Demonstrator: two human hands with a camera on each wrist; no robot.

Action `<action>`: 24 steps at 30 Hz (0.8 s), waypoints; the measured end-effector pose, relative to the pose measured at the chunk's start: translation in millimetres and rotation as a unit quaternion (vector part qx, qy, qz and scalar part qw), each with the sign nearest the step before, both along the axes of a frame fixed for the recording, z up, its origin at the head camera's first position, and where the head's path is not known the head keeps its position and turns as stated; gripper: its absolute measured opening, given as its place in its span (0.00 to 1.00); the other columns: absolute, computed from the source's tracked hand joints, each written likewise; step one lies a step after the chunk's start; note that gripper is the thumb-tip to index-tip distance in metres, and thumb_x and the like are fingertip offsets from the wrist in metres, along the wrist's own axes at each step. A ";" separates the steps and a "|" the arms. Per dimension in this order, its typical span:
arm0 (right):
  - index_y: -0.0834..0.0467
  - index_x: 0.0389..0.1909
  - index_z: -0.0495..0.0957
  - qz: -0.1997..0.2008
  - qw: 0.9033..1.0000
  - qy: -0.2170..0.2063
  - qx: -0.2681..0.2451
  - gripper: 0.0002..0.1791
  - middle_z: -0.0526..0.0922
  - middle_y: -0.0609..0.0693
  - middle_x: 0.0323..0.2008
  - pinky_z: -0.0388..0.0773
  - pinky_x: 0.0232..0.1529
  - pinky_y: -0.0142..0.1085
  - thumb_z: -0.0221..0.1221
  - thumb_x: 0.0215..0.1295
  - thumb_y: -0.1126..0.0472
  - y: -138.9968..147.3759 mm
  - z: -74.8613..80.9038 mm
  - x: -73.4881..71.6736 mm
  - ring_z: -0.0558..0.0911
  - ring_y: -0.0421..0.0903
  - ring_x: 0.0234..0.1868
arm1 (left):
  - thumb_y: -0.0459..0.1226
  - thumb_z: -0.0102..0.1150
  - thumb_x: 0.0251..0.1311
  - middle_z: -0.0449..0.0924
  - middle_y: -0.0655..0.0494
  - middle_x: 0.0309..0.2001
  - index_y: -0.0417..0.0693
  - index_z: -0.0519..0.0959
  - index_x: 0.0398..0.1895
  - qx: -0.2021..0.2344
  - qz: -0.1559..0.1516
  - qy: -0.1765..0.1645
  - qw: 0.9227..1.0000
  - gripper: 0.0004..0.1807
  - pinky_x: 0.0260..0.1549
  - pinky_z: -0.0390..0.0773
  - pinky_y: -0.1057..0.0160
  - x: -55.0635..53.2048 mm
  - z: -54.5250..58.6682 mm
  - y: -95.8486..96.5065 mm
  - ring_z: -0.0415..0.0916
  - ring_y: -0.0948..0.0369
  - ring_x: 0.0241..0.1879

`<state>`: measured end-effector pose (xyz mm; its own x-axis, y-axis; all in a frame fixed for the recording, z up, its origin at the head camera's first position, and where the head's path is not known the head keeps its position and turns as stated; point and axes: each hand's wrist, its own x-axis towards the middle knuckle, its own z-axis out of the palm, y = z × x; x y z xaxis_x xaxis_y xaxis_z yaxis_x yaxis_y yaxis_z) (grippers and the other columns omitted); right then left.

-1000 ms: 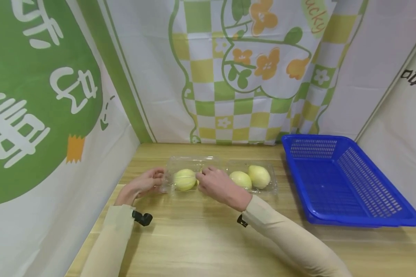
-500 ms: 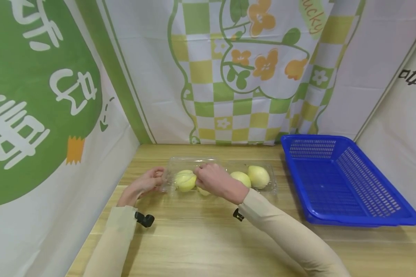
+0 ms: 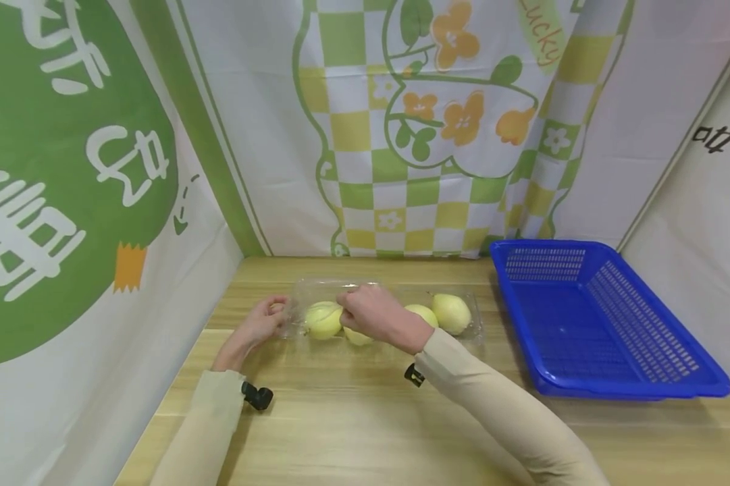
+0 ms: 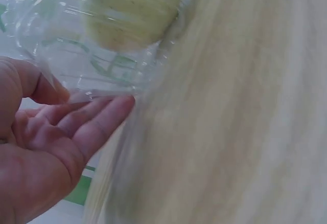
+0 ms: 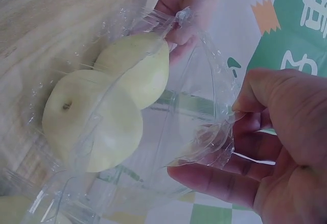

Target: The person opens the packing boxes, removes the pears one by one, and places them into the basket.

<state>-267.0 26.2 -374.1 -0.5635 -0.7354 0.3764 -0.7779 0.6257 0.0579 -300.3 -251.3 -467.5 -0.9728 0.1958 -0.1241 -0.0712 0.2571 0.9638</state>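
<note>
Several pale yellow pears (image 3: 452, 314) lie in clear plastic packs side by side on the wooden table in the head view. At the left end of the left pack (image 3: 300, 290), my left hand (image 3: 256, 327) holds the plastic edge between thumb and fingers. In the left wrist view, a pear (image 4: 133, 14) shows through this plastic. My right hand (image 3: 379, 316) is over the middle of the packs and hides part of one pear. Its thumb and fingers pinch a crumpled clear plastic sheet (image 5: 204, 137) in the right wrist view, raised beside two pears (image 5: 92, 127).
On the right of the table stands a blue plastic basket (image 3: 541, 378) with mesh sides. A printed cloth (image 3: 395, 196) hangs behind the table (image 3: 340, 425), and a white and green sheet (image 3: 176, 270) runs along the left side.
The right hand has moved slightly up and left with the plastic, so the pear under it shows more at its lower side. The left hand stays at the pack's left end.
</note>
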 end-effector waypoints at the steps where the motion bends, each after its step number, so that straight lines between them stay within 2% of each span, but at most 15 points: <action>1: 0.50 0.16 0.60 0.001 1.000 -0.003 -0.003 0.15 0.59 0.42 0.16 0.59 0.21 0.30 0.54 0.51 0.68 0.0 0.3 -0.3 0.58 0.39 0.20 | 0.30 0.41 0.72 0.68 0.29 0.62 0.32 0.55 0.68 -0.004 -0.001 0.008 1.000 0.24 0.32 0.77 0.69 0.6 -0.8 -0.2 0.76 0.68 0.35; 6: 0.50 0.15 0.59 0.010 0.999 -0.030 -0.013 0.16 0.57 0.42 0.16 0.56 0.20 0.28 0.53 0.51 0.70 0.3 1.6 -2.3 0.56 0.37 0.20 | 0.37 0.44 0.75 0.69 0.28 0.62 0.33 0.57 0.67 -0.025 -0.014 0.038 0.999 0.24 0.38 0.80 0.69 2.4 -3.9 -2.2 0.78 0.68 0.39; 13: 0.50 0.16 0.57 0.023 0.997 -0.065 -0.027 0.17 0.54 0.41 0.16 0.53 0.20 0.26 0.52 0.53 0.70 1.2 4.4 -6.8 0.54 0.36 0.20 | 0.43 0.44 0.75 0.67 0.29 0.65 0.34 0.56 0.69 -0.035 -0.018 0.036 0.999 0.28 0.42 0.79 0.68 2.3 -1.8 -2.5 0.78 0.66 0.42; 17: 0.50 0.16 0.57 0.023 0.995 -0.088 -0.035 0.18 0.54 0.41 0.15 0.54 0.20 0.26 0.52 0.54 0.70 2.0 6.9 -9.2 0.55 0.36 0.19 | 0.45 0.44 0.75 0.69 0.30 0.63 0.34 0.56 0.69 -0.044 -0.020 0.035 0.998 0.29 0.41 0.78 0.68 0.9 0.0 -1.1 0.78 0.66 0.41; 24: 0.49 0.16 0.57 0.007 0.990 -0.134 -0.040 0.18 0.56 0.41 0.15 0.57 0.19 0.26 0.53 0.56 0.69 1.3 6.9 -12.7 0.57 0.34 0.18 | 0.42 0.43 0.76 0.71 0.31 0.61 0.31 0.54 0.69 -0.041 -0.024 0.033 0.998 0.29 0.35 0.76 0.70 0.7 0.0 -1.6 0.75 0.68 0.37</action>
